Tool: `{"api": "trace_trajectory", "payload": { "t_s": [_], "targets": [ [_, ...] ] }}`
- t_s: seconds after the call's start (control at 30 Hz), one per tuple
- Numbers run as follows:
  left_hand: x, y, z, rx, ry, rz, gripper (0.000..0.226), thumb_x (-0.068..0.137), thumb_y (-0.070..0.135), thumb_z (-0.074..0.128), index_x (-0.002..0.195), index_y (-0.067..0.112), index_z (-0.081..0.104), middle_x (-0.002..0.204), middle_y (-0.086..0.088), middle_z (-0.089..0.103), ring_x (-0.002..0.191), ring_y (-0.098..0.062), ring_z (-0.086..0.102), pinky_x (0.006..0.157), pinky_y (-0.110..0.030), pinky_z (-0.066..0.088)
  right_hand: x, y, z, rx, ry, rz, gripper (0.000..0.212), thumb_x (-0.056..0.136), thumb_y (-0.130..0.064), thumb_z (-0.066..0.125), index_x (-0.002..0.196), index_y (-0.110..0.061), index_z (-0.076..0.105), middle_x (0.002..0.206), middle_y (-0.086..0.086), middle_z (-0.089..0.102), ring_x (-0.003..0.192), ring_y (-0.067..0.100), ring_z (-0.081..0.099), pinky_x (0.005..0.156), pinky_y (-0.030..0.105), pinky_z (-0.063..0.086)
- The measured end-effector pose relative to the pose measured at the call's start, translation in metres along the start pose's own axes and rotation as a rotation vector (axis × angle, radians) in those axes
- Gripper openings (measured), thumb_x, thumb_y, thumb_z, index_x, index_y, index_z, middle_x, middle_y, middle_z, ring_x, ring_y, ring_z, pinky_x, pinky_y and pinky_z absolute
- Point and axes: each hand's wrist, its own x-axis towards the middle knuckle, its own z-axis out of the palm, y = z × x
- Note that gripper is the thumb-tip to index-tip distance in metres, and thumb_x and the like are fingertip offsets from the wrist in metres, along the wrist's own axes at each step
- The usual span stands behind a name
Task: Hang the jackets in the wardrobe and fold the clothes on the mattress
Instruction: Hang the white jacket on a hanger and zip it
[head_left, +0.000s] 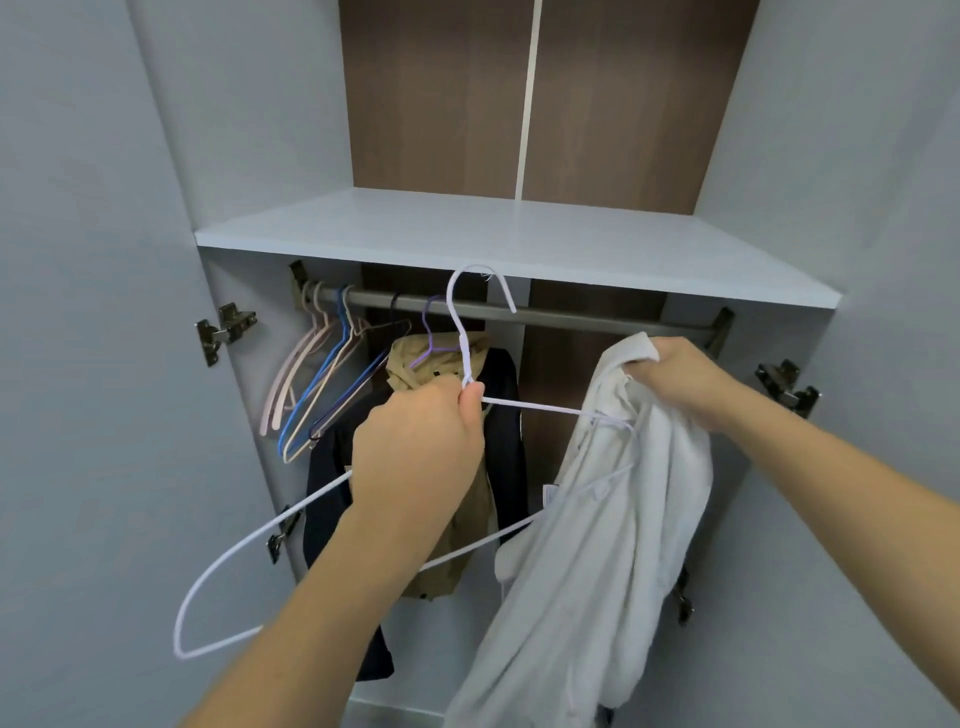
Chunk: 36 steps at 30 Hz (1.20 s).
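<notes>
Left hand (421, 441): grip pinching white hanger (249, 540) at its neck.
Right hand (680, 379): grip clutching white jacket (597, 561), one hanger arm inside it.
Rail (571, 315): tan jacket (441, 364) and dark jacket (327, 499) hung.

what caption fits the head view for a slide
Left hand grips white hanger, right hand holds white jacket at wardrobe rail.

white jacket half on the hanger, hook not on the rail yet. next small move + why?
Probably slide the white hanger's bare left end into the white jacket's other shoulder. Only its right end sits inside the jacket; the left hand pinches the neck, the right hand grips the collar.
</notes>
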Motion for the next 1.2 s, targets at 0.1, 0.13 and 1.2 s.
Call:
{"api": "trace_trajectory", "payload": {
  "t_s": [0.1, 0.13, 1.2],
  "targets": [
    [-0.006, 0.019, -0.007, 0.051, 0.002, 0.017, 0.038, 0.105, 0.045, 0.028, 0.089, 0.022, 0.054, 0.062, 0.007, 0.042, 0.052, -0.01, 0.038, 0.047, -0.025, 0.027, -0.005, 0.004, -0.006, -0.042, -0.021, -0.014, 0.022, 0.096, -0.017, 0.05, 0.098, -0.017, 0.072, 0.104, 0.004, 0.069, 0.095, 0.022, 0.064, 0.09, 0.042, 0.051],
    [-0.008, 0.023, -0.009, 0.074, 0.002, 0.021, 0.038, 0.105, 0.045, 0.027, 0.091, 0.023, 0.055, 0.062, 0.007, 0.041, 0.052, -0.01, 0.036, 0.047, -0.025, 0.023, -0.007, 0.006, -0.007, -0.044, -0.023, -0.014, 0.022, 0.096, -0.017, 0.05, 0.097, -0.017, 0.072, 0.103, 0.003, 0.069, 0.095, 0.022, 0.064, 0.09, 0.042, 0.051],
    [0.029, 0.048, 0.019, -0.707, -0.007, 0.078, 0.024, 0.1, 0.032, 0.048, 0.089, 0.014, 0.06, 0.077, 0.007, 0.053, 0.07, -0.006, 0.046, 0.072, -0.031, 0.042, -0.026, -0.048, -0.019, -0.768, 0.149, -0.729, 0.012, 0.085, -0.008, 0.062, 0.096, -0.006, 0.059, 0.085, 0.008, 0.051, 0.075, 0.03, 0.049, 0.066, 0.036, 0.035]
  ]
}}
